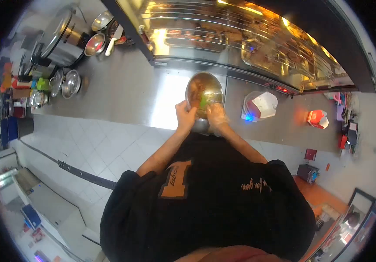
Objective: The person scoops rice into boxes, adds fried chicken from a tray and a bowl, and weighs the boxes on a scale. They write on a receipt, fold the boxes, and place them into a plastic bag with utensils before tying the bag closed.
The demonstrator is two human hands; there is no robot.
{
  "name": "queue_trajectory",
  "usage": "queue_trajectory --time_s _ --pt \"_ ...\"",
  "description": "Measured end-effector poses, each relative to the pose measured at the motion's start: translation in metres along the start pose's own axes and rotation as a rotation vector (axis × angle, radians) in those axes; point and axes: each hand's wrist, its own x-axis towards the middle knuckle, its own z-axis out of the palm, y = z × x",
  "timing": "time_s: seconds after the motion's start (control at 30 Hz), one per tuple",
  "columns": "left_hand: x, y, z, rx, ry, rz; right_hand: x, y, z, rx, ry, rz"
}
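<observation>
A steel mixing bowl (195, 78) is tilted over the counter in front of my body. Brownish food (202, 89) and something green (203, 103) show inside it, too blurred to name. My left hand (185, 117) grips the bowl's near left rim, thumb along the edge. At the near right rim is my right hand (217, 116), in a clear plastic glove. Its fingers are curled over into the bowl, and what they hold, if anything, is hidden. Another shiny metal surface (201, 126) shows below the bowl, partly covered by my hands.
A glass heated display cabinet (188, 50) stands behind the bowl. On the steel counter (118, 87) to the right are a white-and-red paper box (264, 105) and a red carton (317, 118). Leftward are a large pot (63, 41), steel bowls (71, 84) and a white-handled knife (114, 40).
</observation>
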Motion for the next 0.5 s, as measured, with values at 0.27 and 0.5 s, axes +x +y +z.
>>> queue_trajectory --time_s 0.27,0.5 --pt "-0.034 0.05 0.021 -0.094 -0.258 0.024 -0.008 0.026 -0.105 0.558 -0.097 0.066" --pt "-0.076 0.105 0.048 -0.326 -0.206 -0.117 -0.028 0.085 -0.17 0.556 -0.214 0.009"
